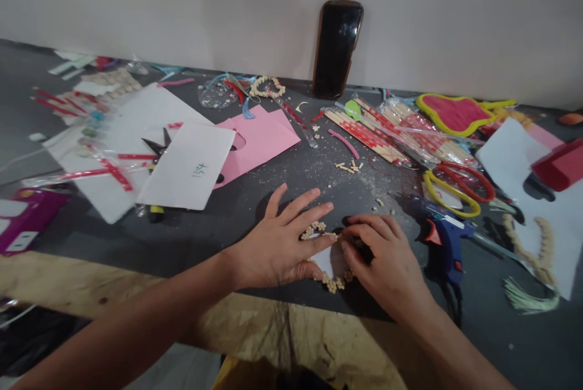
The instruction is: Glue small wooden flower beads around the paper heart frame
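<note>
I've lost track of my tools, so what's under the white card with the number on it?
Partly under the card are pink paper and a larger white sheet. Black pointed tips show above, a yellow end below; the rest is covered.

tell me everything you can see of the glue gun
The glue gun has a dark blue body with a pale label on its side, an orange-red trigger and a small red switch low on the grip. It looks like plastic. It lies on the dark tabletop, right of the right hand, a dark cord trailing toward the person.
</note>
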{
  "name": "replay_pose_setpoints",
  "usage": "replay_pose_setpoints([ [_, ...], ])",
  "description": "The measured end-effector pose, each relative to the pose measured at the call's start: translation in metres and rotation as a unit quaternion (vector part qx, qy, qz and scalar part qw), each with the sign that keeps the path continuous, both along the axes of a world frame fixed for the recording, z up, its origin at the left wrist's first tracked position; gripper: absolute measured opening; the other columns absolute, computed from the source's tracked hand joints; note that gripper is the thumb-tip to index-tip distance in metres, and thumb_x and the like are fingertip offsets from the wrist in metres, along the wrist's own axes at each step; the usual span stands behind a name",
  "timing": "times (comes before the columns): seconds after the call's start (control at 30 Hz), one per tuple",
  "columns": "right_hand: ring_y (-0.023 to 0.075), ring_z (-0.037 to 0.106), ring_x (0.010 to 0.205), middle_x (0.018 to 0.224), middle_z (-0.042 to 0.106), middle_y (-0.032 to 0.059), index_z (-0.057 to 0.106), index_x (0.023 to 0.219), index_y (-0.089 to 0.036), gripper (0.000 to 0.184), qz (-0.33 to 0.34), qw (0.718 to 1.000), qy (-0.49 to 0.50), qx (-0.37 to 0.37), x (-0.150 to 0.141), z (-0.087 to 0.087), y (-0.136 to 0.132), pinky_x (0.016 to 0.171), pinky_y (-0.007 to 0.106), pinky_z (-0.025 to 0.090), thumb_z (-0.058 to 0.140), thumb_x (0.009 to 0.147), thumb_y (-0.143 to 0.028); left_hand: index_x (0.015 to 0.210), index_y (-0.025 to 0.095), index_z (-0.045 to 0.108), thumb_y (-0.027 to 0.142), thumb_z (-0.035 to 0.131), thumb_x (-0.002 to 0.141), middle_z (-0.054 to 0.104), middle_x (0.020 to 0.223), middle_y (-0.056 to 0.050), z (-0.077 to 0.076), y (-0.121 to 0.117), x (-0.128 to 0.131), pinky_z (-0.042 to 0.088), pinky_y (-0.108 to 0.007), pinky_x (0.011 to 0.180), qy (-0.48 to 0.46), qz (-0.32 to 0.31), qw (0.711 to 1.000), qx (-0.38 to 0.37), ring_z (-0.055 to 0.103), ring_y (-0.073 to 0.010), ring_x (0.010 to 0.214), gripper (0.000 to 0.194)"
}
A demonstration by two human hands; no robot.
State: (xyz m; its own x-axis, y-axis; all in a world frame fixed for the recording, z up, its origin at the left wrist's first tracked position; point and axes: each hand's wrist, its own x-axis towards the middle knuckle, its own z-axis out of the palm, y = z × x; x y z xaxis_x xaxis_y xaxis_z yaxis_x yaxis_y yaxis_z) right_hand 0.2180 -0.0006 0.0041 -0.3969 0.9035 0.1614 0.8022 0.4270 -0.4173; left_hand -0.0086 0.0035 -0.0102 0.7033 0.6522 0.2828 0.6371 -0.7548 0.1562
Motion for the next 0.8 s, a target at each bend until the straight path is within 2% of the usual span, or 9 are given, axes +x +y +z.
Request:
replay_pose_setpoints([
  [0.4, 0.0255, 0.054, 0.100, 0.103, 0.069, 0.0077, 0.069, 0.091, -0.021, 0.011, 0.007, 1.000, -0.008, 0.017, 0.001, -0.006, 0.000, 0.091, 0.047, 0.047, 0.058, 0.088, -0.025, 0.129, 0.035, 0.057, 0.069, 0.045, 0.088, 0.042, 0.149, -0.010, -0.001, 0.000, 0.000, 0.003, -0.064, 0.114, 0.002, -0.006, 1.000, 0.012, 0.025, -0.0359, 0.143, 0.054],
  [0.63, 0.0268, 0.056, 0.102, 0.106, 0.068, 0.0085, 0.066, 0.103, -0.020, 0.021, 0.026, 1.000, 0.003, 0.010, 0.006, -0.001, 0.000, 0.089, 0.048, 0.048, 0.061, 0.086, -0.031, 0.127, 0.035, 0.058, 0.067, 0.045, 0.090, 0.042, 0.149, -0.010, 0.001, 0.001, 0.000, 0.004, -0.063, 0.114, 0.003, -0.007, 1.000, 0.009, 0.025, -0.0358, 0.142, 0.051],
  [0.7, 0.0252, 0.058, 0.104, 0.106, 0.068, 0.0085, 0.065, 0.105, -0.021, 0.021, 0.030, 0.999, 0.026, 0.005, 0.014, 0.003, 0.003, 0.090, 0.045, 0.049, 0.058, 0.088, -0.031, 0.127, 0.035, 0.058, 0.065, 0.045, 0.091, 0.041, 0.149, -0.010, 0.001, 0.000, -0.001, 0.004, -0.063, 0.114, 0.002, -0.007, 1.000, 0.004, 0.025, -0.0358, 0.143, 0.049],
  [0.8, 0.0204, 0.063, 0.102, 0.105, 0.069, 0.0075, 0.063, 0.106, -0.022, 0.021, -0.007, 0.998, 0.061, -0.014, 0.028, 0.011, 0.006, 0.088, 0.037, 0.052, 0.049, 0.093, -0.029, 0.125, 0.035, 0.059, 0.063, 0.045, 0.092, 0.041, 0.150, -0.009, 0.000, 0.000, -0.001, 0.003, -0.063, 0.114, -0.001, -0.004, 1.000, -0.004, 0.024, -0.0356, 0.143, 0.046],
])
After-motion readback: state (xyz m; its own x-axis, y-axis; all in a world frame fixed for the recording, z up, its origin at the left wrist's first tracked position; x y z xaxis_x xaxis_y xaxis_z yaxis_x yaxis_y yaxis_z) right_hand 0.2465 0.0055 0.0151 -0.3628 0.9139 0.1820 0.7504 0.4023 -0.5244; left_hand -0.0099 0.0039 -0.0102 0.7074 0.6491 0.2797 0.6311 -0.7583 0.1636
